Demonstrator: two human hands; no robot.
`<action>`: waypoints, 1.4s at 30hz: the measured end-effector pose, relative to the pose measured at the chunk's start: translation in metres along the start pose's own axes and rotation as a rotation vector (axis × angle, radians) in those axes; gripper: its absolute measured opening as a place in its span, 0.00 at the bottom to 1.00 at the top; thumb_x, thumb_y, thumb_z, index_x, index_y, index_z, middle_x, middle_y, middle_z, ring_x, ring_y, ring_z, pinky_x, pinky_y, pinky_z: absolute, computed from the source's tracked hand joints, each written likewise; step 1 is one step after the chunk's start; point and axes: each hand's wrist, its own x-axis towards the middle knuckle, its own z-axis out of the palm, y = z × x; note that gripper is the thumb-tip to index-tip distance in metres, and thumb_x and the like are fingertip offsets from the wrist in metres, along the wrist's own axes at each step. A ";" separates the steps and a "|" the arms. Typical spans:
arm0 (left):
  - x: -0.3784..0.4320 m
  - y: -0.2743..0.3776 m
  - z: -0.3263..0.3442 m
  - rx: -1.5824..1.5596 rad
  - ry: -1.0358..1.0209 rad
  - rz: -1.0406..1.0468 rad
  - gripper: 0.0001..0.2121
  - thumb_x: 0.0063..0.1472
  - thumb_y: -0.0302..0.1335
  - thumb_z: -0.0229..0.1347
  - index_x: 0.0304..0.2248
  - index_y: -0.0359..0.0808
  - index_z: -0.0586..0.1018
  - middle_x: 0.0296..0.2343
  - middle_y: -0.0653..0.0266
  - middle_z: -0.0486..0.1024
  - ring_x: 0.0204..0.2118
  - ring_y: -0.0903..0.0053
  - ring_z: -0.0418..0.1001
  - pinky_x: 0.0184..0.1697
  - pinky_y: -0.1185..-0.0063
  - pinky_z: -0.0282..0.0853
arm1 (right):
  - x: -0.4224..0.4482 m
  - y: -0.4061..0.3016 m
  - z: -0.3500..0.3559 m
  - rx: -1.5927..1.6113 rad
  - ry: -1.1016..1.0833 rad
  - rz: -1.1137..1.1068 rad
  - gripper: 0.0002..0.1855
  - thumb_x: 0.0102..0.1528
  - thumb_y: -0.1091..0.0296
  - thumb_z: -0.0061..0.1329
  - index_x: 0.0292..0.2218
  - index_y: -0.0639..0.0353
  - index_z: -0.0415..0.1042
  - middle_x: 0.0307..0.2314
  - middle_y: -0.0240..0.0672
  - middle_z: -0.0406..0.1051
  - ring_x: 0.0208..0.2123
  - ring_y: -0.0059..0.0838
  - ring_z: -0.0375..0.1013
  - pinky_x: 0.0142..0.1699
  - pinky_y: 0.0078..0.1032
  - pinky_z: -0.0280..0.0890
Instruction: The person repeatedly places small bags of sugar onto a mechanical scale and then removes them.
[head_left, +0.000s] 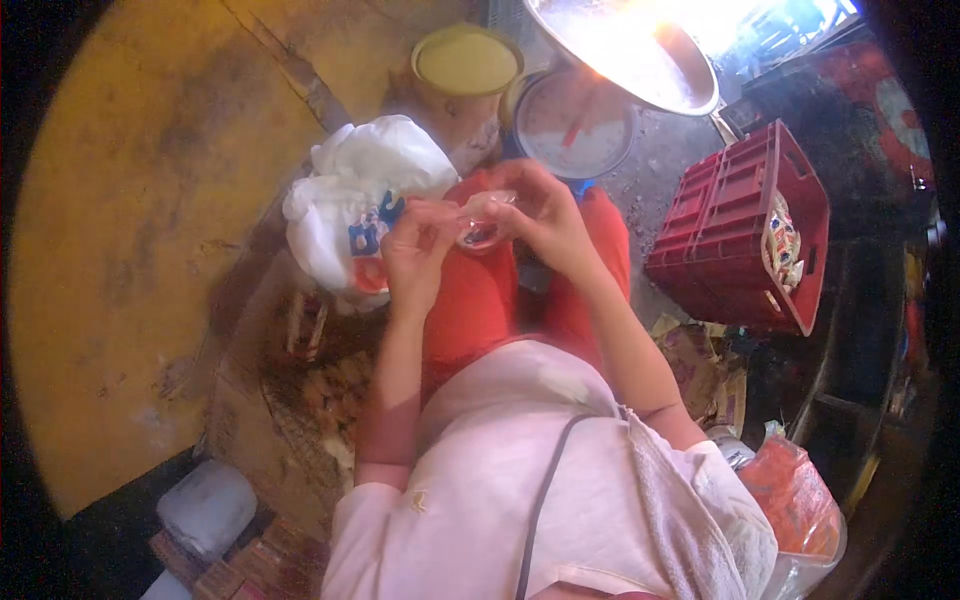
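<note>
My left hand (417, 244) and my right hand (541, 214) meet above my lap, over the red trousers. Between their fingers is a small clear plastic packet (480, 225) with darker marks or contents near its lower edge; what it holds is too blurred to tell. Both hands grip it, the left at its left side and the right at its upper right. Just beyond my left hand lies a full white plastic bag (375, 161) with blue and red print, close against my left leg.
A red plastic crate (712, 217) on the right holds printed packets (782, 244). Ahead are a yellowish round lid (466, 60), a lidded bucket (574, 124) and a large metal pan (637, 52) in glare. At lower right stands a container with an orange bag (791, 495). A yellow wall (135, 225) bounds the left.
</note>
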 end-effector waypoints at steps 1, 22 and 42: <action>0.000 0.001 0.002 -0.108 0.046 -0.058 0.04 0.50 0.20 0.52 0.28 0.32 0.72 0.28 0.65 0.69 0.34 0.81 0.66 0.42 0.83 0.59 | 0.000 -0.001 -0.002 0.035 -0.037 0.103 0.05 0.48 0.75 0.44 0.30 0.66 0.68 0.27 0.30 0.67 0.31 0.16 0.64 0.37 0.16 0.59; 0.019 0.035 -0.004 -0.073 0.111 -0.297 0.01 0.54 0.21 0.48 0.26 0.35 0.69 0.27 0.69 0.67 0.32 0.84 0.65 0.37 0.85 0.60 | 0.008 0.015 -0.011 0.193 -0.079 0.044 0.11 0.49 0.74 0.46 0.36 0.66 0.65 0.29 0.29 0.68 0.28 0.13 0.65 0.32 0.16 0.62; 0.024 0.005 0.011 -0.167 0.059 -0.112 0.04 0.50 0.24 0.52 0.27 0.34 0.72 0.26 0.67 0.68 0.32 0.80 0.65 0.37 0.83 0.59 | 0.003 0.011 -0.022 -0.003 0.027 -0.194 0.07 0.47 0.72 0.46 0.27 0.68 0.68 0.25 0.31 0.67 0.29 0.19 0.65 0.35 0.17 0.61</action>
